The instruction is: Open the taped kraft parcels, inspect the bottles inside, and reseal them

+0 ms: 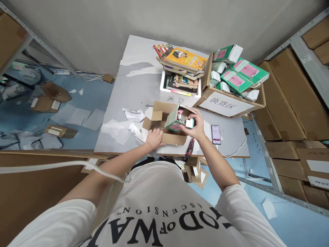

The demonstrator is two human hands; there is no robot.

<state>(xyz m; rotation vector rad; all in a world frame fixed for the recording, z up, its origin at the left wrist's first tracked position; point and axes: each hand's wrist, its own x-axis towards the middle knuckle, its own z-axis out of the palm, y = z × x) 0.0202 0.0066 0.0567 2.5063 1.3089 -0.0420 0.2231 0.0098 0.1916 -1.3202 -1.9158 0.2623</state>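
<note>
My right hand [196,126] grips a small green product box [172,120] with pink on its side. The box is tilted over the right part of an open cardboard box [174,139]. Its near end is open, and something pink and white shows inside, too small to name. My left hand [154,138] holds the near left edge of the cardboard box, fingers bent over the rim. The cardboard box sits with its flaps spread near the table's front edge. Part of its inside is hidden by the green box.
A red and black utility knife [190,147] and a phone [216,134] lie to the right. Crumpled paper [134,115] lies left. Behind stand a white bin [181,99] of books and a carton [232,105] of green boxes. Shelves [272,164] flank the right.
</note>
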